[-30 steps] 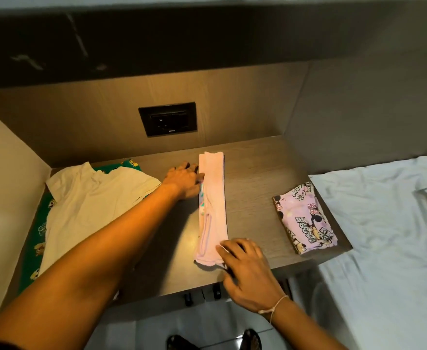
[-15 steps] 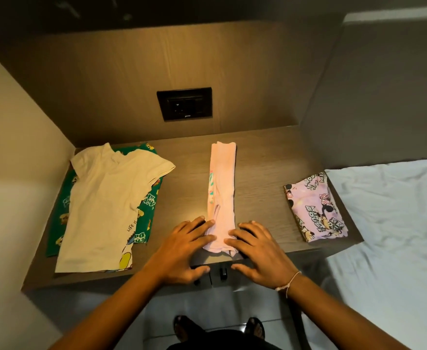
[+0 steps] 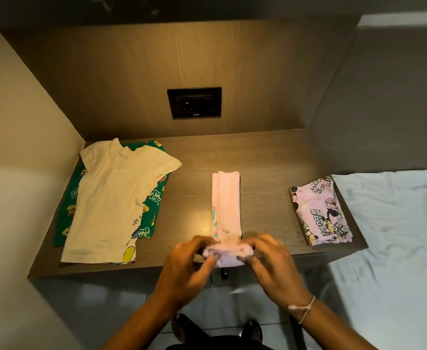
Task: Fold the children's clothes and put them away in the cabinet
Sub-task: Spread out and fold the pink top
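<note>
1. Both hands, left hand [image 3: 187, 269] and right hand [image 3: 273, 266], are pinching the soft pink garment [image 3: 226, 205], rolling its near end.
2. It is lying as a narrow strip at the wooden shelf [image 3: 265, 157] front edge, bare wood flanking it.

Green garment [image 3: 71, 210] mostly hidden under cream shirt [image 3: 111, 198]; only the edges showing, print too small to read. Near end of pink garment [image 3: 226, 205] rolled up between left hand [image 3: 184, 269] and right hand [image 3: 273, 266], partly covered by fingers. Both hands blurred, exact grip unclear. Socket [image 3: 194, 102] label too small to read. Bed sheet [image 3: 394, 236] cut off by the right edge. Feet [image 3: 182, 327] partly cut off at the bottom edge, dark and unclear.
</note>
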Available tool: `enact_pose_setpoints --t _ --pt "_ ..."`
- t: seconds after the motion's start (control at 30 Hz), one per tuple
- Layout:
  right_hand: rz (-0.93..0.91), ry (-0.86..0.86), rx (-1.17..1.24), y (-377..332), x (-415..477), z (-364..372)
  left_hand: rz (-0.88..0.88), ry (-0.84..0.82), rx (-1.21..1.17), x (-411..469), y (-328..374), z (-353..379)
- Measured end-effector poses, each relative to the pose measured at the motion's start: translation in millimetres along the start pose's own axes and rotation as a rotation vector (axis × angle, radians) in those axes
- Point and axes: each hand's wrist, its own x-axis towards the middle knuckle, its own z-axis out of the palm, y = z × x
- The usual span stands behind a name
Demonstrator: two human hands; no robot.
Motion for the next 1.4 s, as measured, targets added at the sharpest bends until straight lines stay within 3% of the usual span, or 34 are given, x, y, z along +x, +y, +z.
enact_pose_setpoints --t 0.1,0.33,0.43,0.67,0.8,1.0,1.2,1.4 --pt "0.100 0.025 0.072 -10.1 36.5 -18.6 -0.060 0.007 -0.126 36.9 19.6 -18.1" --pt "0.352 -0.007 -0.097 30.7 157.4 -17.5 -0.408 -0.011 0.007 163.2 1.4 -25.8" --pt "0.413 -0.025 -0.169 54.5 182.0 0.0 -0.450 -0.044 0.141 198.9 -26.8 -16.9" --pt "0.538 0.160 -0.251 63.0 158.2 11.9 -0.482 0.035 0.418 184.7 -44.1 1.3" --pt "0.607 -0.049 -0.237 52.9 132.3 29.5 -0.531 -0.095 0.506 161.6 -42.0 12.7" --pt "0.676 0.048 -0.219 34.9 130.6 46.0 -0.598 -0.031 0.205 161.9 -29.5 20.1" --pt "0.619 0.266 0.418 25.2 122.5 39.3 -0.507 0.042 -0.241 151.1 -19.2 17.2" --pt "0.514 0.370 0.608 28.4 101.3 -0.5 -0.440 0.043 -0.553 147.2 19.4 30.3"
